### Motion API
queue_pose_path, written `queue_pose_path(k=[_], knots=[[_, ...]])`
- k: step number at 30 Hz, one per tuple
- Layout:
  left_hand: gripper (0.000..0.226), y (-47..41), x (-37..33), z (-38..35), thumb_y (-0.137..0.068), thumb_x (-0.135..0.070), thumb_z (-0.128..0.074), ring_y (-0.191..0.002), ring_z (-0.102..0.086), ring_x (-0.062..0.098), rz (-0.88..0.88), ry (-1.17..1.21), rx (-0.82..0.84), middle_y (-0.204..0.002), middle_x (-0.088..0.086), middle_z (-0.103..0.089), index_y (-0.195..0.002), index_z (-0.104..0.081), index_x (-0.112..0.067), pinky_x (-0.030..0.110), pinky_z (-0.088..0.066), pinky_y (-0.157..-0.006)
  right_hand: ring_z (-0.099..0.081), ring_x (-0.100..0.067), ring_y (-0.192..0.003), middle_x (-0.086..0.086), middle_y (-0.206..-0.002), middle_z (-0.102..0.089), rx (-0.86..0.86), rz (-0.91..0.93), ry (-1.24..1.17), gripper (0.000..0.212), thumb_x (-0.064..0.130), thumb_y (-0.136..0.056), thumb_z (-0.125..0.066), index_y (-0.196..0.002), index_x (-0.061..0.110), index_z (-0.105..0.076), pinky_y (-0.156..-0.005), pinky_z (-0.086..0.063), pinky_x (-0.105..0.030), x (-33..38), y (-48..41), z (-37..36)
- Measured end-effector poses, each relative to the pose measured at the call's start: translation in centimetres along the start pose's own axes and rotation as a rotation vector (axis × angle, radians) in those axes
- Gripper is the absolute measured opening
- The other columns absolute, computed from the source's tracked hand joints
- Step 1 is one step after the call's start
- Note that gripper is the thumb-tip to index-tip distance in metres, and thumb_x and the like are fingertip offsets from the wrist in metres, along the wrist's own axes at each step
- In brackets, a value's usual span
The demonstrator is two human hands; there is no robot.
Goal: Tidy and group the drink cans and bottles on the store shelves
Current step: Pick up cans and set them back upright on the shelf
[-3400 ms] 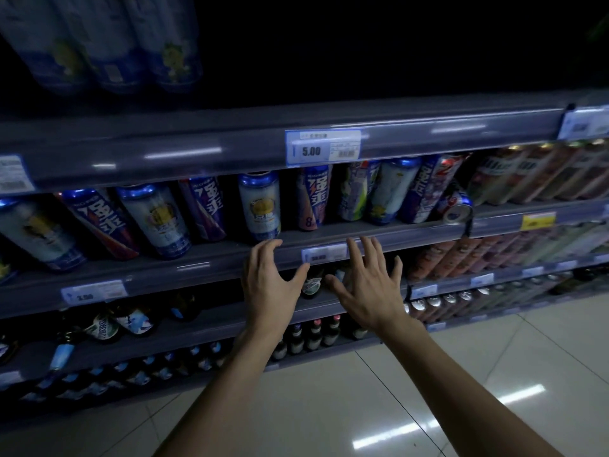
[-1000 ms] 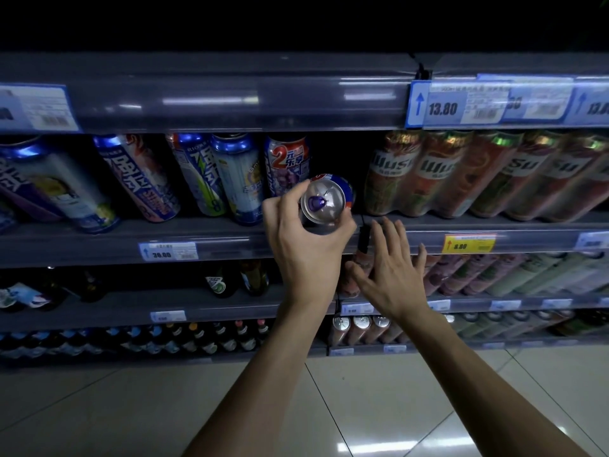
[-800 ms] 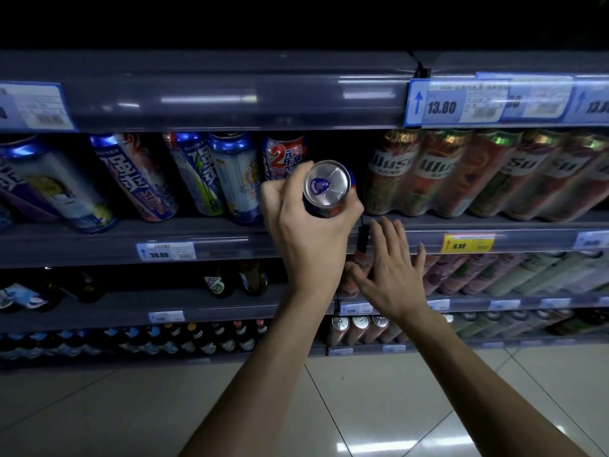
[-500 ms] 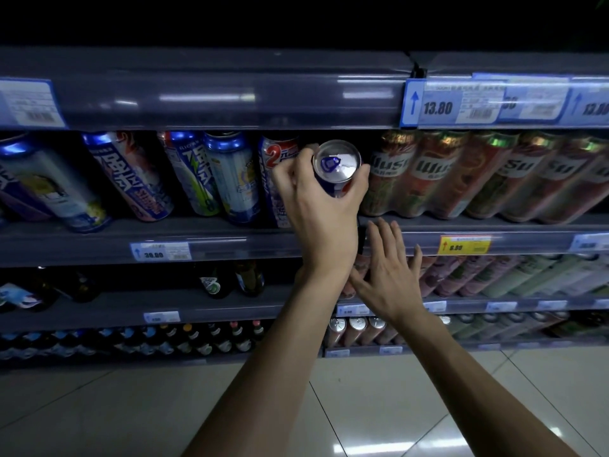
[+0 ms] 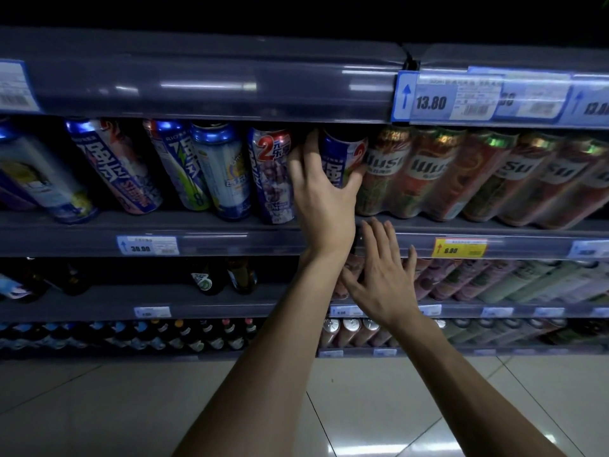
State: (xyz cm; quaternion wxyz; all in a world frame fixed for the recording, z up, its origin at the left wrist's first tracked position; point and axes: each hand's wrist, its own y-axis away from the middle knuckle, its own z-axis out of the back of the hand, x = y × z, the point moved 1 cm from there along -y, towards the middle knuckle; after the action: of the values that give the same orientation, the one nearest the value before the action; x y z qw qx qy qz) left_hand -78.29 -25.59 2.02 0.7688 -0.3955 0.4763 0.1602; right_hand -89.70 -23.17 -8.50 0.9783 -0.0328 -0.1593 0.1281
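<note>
My left hand (image 5: 321, 196) wraps a blue, white and red can (image 5: 342, 159) that stands upright on the shelf (image 5: 204, 240), between a matching purple-and-red can (image 5: 272, 176) and the red-brown cans (image 5: 425, 174). Thumb and fingers sit on either side of the can. My right hand (image 5: 382, 278) hovers lower with fingers spread, in front of the shelf edge and the pink cans (image 5: 428, 278) one level down, holding nothing.
Blue and white tall cans (image 5: 217, 173) lean along the left of the same shelf. Dark bottles (image 5: 206, 278) stand below, small bottles (image 5: 184, 334) on the lowest shelf. Price tags (image 5: 459, 249) line the shelf edges. Glossy tiled floor (image 5: 99, 407) is underfoot.
My left hand took a can that lay on its side, lifted and turned it, and now holds it upright in the gap in the row. My right hand stayed almost still.
</note>
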Motion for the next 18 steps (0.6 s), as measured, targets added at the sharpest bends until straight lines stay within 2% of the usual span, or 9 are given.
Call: queue_pose_path(k=[3, 6, 7, 9, 11, 12, 15, 18], knots=[[0.077, 0.2, 0.5, -0.4, -0.073, -0.023, -0.081, -0.124, -0.044, 0.022, 0.003, -0.017, 0.023, -0.138, 0.012, -0.046, -0.139, -0.044, -0.008, 0.000, -0.017, -0.093, 0.019, -0.010, -0.149, 0.007, -0.165, 0.006, 0.010, 0.006, 0.010, 0.089, 0.071, -0.083, -0.017, -0.157, 0.023, -0.003, -0.116, 0.010, -0.054, -0.1, 0.0, 0.0], [0.072, 0.4, 1.0, -0.6, -0.072, -0.023, -0.082, -0.117, -0.047, 0.022, 0.039, -0.038, 0.028, -0.129, 0.014, -0.052, -0.131, -0.048, 0.001, -0.008, -0.014, -0.088, 0.020, -0.010, -0.149, 0.007, -0.165, 0.007, 0.010, 0.007, -0.001, 0.089, 0.071, -0.084, -0.018, -0.157, 0.022, -0.003, -0.116, 0.010, -0.054, -0.1, 0.0, 0.0], [0.069, 0.5, 1.1, -0.7, -0.072, -0.023, -0.082, -0.115, -0.048, 0.023, 0.047, -0.055, 0.031, -0.126, 0.015, -0.053, -0.128, -0.050, 0.002, -0.006, -0.017, -0.090, 0.020, -0.010, -0.149, 0.007, -0.165, 0.007, 0.012, 0.009, -0.004, 0.089, 0.071, -0.084, -0.018, -0.157, 0.022, -0.003, -0.116, 0.011, -0.053, -0.1, -0.1, 0.0], [0.064, 0.6, 1.1, -0.8, -0.074, -0.023, -0.080, -0.112, -0.051, 0.024, 0.045, -0.117, 0.034, -0.124, 0.013, -0.053, -0.125, -0.051, 0.002, 0.009, -0.030, -0.095, 0.020, -0.010, -0.149, 0.007, -0.165, 0.007, 0.011, 0.015, -0.009, 0.087, 0.070, -0.086, -0.021, -0.157, 0.022, -0.002, -0.115, 0.012, -0.052, -0.1, 0.0, 0.0], [0.058, 0.9, 1.1, -0.9, -0.077, -0.023, -0.077, -0.109, -0.055, 0.024, 0.034, -0.177, 0.041, -0.125, 0.009, -0.051, -0.125, -0.051, -0.002, 0.028, -0.049, -0.089, 0.020, -0.011, -0.149, 0.006, -0.165, 0.007, 0.011, 0.020, -0.010, 0.086, 0.068, -0.087, -0.026, -0.156, 0.022, -0.002, -0.115, 0.011, -0.053, -0.1, 0.0, 0.1], [0.057, 1.1, 1.2, -0.9, -0.078, -0.022, -0.075, -0.108, -0.057, 0.025, 0.030, -0.194, 0.044, -0.126, 0.008, -0.050, -0.126, -0.049, -0.004, 0.036, -0.053, -0.084, 0.020, -0.011, -0.149, 0.006, -0.165, 0.006, 0.012, 0.021, -0.010, 0.086, 0.067, -0.088, -0.028, -0.157, 0.022, -0.002, -0.116, 0.010, -0.054, -0.1, 0.0, 0.1], [0.066, 1.8, 1.8, -0.9, -0.079, -0.022, -0.074, -0.109, -0.057, 0.024, 0.031, -0.204, 0.052, -0.130, 0.003, -0.045, -0.134, -0.039, -0.016, 0.037, -0.055, -0.079, 0.021, -0.011, -0.149, 0.006, -0.165, 0.008, 0.029, 0.028, -0.005, 0.088, 0.067, -0.087, -0.029, -0.157, 0.021, -0.002, -0.116, 0.011, -0.054, -0.1, 0.0, 0.2], [0.065, 2.9, 3.3, -0.7, -0.081, -0.026, -0.074, -0.113, -0.056, 0.021, 0.096, -0.187, 0.094, -0.132, 0.002, -0.044, -0.135, -0.039, -0.016, 0.038, -0.054, -0.085, 0.020, -0.011, -0.149, 0.006, -0.165, 0.009, 0.027, 0.030, 0.008, 0.087, 0.066, -0.089, -0.031, -0.157, 0.021, -0.001, -0.115, 0.013, -0.052, -0.2, 0.0, 0.4]])
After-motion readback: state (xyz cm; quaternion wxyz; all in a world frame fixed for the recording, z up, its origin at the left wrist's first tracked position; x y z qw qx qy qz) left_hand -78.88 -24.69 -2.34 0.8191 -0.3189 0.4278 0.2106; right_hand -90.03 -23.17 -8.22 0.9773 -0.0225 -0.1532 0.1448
